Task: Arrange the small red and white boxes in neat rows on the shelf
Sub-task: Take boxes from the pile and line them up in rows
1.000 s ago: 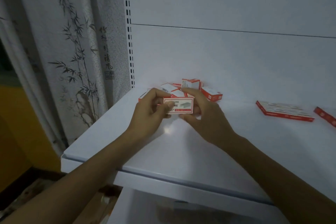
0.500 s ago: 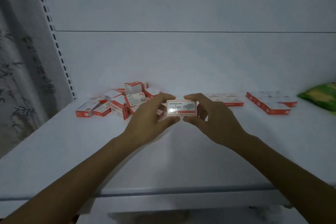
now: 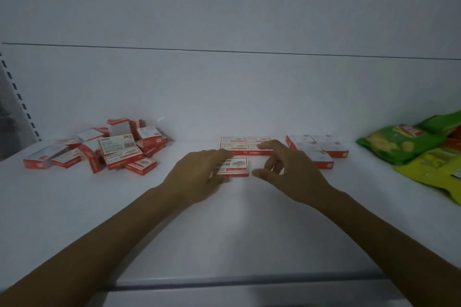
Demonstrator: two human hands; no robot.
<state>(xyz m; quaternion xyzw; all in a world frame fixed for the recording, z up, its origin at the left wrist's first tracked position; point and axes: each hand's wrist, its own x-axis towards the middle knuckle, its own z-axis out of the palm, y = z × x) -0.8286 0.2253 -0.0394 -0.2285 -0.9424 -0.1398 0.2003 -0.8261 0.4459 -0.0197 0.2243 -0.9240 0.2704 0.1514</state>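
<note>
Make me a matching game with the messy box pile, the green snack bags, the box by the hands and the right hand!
Things:
1 messy box pile
2 green snack bags
3 box by the hands
4 right hand

Places or states:
A right end of the shelf
B holds nothing
C left end of the shelf
D middle, in front of the neat rows

Pairs: 1-C, 2-A, 3-D, 4-B.

1. Shelf, clock read from its centre: bare from 4 through 6 to 8 o'clock, wide open.
2. 10 o'clock: jumbled box pile, blocks.
3. 11 o'clock: bare lane to back wall.
4. 12 o'clock: flat box row.
5. 1 o'clock: second box block, narrow gap between.
6. 2–3 o'clock: snack bags.
</note>
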